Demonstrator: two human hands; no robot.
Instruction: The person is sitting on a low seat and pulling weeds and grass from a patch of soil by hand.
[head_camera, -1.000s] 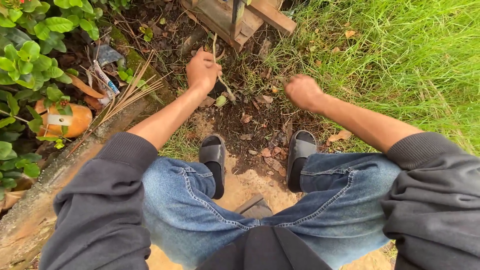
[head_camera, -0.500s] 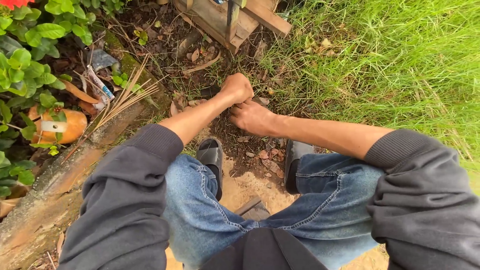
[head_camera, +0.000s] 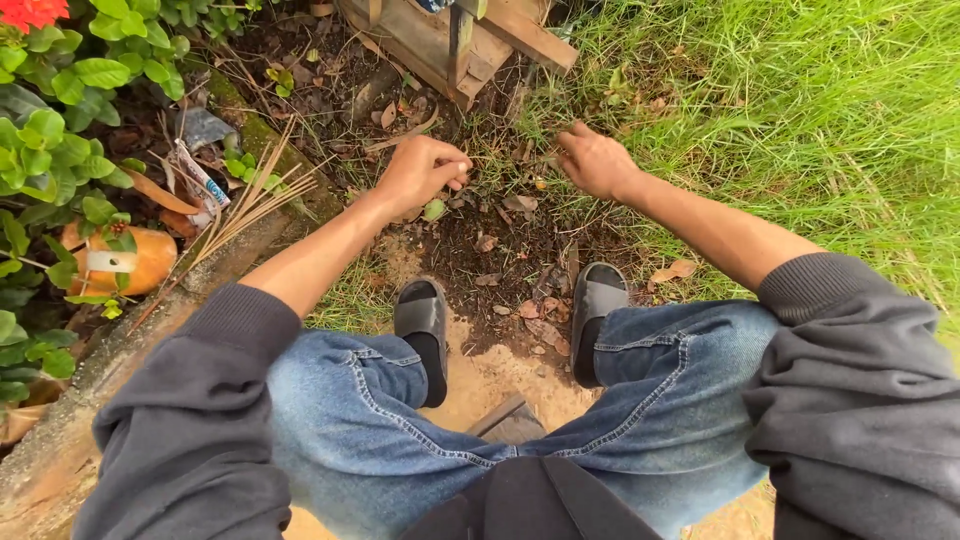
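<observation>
Here our left hand (head_camera: 420, 172) is curled shut, pinching something small; our right hand (head_camera: 592, 160) hangs loosely open over weedy soil (head_camera: 500, 235). Risk: stems snap, roots stay; the wooden frame (head_camera: 455, 40) crowds reach.

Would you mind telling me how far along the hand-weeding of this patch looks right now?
Done: dark soil ahead of the sandals lies mostly bare. In hand: the left hand is closed in a fist by a small green leaf; the right hand reaches into the grass edge. Left: thin grass and dry leaves near the wooden frame.
</observation>
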